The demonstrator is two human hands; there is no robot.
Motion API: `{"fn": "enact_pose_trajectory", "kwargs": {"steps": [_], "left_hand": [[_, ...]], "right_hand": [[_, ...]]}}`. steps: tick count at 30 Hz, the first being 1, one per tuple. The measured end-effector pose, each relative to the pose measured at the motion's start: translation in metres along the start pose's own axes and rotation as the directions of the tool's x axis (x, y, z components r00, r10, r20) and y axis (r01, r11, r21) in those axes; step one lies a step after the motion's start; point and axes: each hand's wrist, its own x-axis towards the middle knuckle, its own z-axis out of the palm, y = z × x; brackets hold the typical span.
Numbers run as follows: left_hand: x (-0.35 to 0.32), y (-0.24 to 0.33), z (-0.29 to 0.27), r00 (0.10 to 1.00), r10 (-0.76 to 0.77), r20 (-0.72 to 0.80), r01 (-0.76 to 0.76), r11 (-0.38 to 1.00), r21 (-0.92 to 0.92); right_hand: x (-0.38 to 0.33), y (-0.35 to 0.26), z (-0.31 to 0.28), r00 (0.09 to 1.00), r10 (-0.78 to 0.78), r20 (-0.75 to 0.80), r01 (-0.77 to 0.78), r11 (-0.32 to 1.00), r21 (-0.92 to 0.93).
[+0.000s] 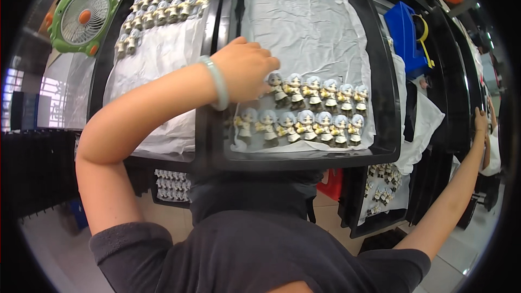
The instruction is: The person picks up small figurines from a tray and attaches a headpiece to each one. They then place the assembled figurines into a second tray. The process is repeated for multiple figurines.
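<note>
Item 1, figurines (306, 125): on my head feed I count two rows in the middle tray (315, 158), at its near end. Upper row, six; lower row, seven. Each has pale hair, a white-and-dark outfit and a yellow detail in front. They lie on a creased white sheet (309, 27), bare across the far part of the tray.

Item 2, left hand (249, 70): I see it above the middle tray, back upward, just beside the leftmost figurine of the upper row. Fingers bent downward, tips hidden; I cannot tell whether they grasp that figurine. A pale green bangle (216, 83) circles the wrist.

Item 3, right hand (481, 119): stretched far out at the right rim of my view, well apart from the middle tray. Too small there for me to tell whether its fingers are released or clenched.

Item 4, left tray (96, 97): black, partly under the left forearm, with further figurines grouped at its far end.

Item 5, surroundings: green fan (84, 16) with orange hub, far left; blue bin (404, 38) beyond the middle tray's right wall.
</note>
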Motion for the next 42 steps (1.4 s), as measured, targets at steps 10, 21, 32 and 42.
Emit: {"fn": "enact_pose_trajectory", "kwargs": {"steps": [10, 21, 32, 42], "left_hand": [[0.048, 0.004, 0.010, 0.838, -0.186, 0.513, 0.128, 0.981, 0.146], [-0.070, -0.001, -0.040, 0.944, -0.304, -0.129, -0.160, -0.077, -0.984], [-0.088, 0.012, -0.021, 0.919, -0.222, -0.325, -0.256, 0.291, -0.922], [-0.086, 0.011, -0.023, 0.884, -0.155, -0.440, -0.027, 0.924, -0.380]], "right_hand": [[-0.218, -0.486, -0.220, 0.755, -0.650, -0.086, 0.382, 0.330, 0.863], [-0.336, -0.609, -0.280, 0.487, -0.854, -0.185, 0.167, -0.117, 0.979], [-0.356, -0.610, -0.259, 0.311, -0.945, -0.104, 0.096, -0.078, 0.992], [-0.372, -0.609, -0.251, 0.013, -0.999, 0.049, -0.375, 0.041, 0.926]]}}
